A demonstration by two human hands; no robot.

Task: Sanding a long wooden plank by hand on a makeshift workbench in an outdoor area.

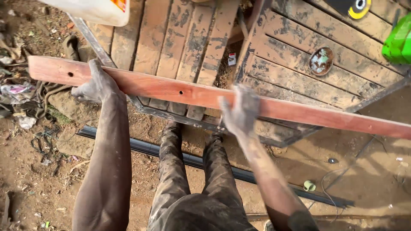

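A long reddish-brown wooden plank point(180, 90) with small drilled holes runs across the view from upper left to lower right, held above the ground. My left hand point(96, 83) grips it near its left end. My right hand point(240, 110) grips it around the middle, fingers wrapped over the top edge. Both hands and forearms are dusty. My legs in dirty trousers point(192, 179) show below the plank.
Two worn slatted wooden panels point(299, 64) in metal frames lie beyond the plank. A black pipe point(205, 164) lies on the dirt ground under my legs. A white container point(98, 10) sits top left, a green object point(398, 40) top right, and litter at left.
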